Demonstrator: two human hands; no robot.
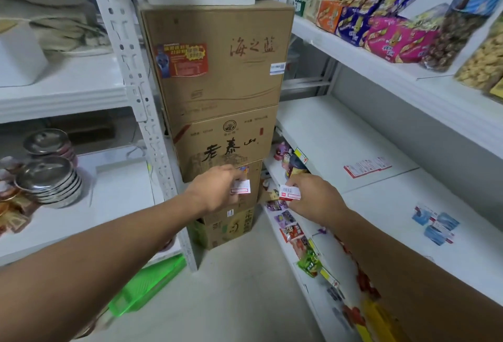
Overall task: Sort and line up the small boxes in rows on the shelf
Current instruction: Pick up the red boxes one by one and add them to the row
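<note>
One head-worn view looks forward and down an aisle, facing the stack of cardboard cartons (220, 102) head-on and fairly near. Shelves run off left and right of the stack, floor lies below it, and both forearms reach toward it.

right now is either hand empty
No, the left hand pinches a small white and red box and the right hand grips another small box.
</note>
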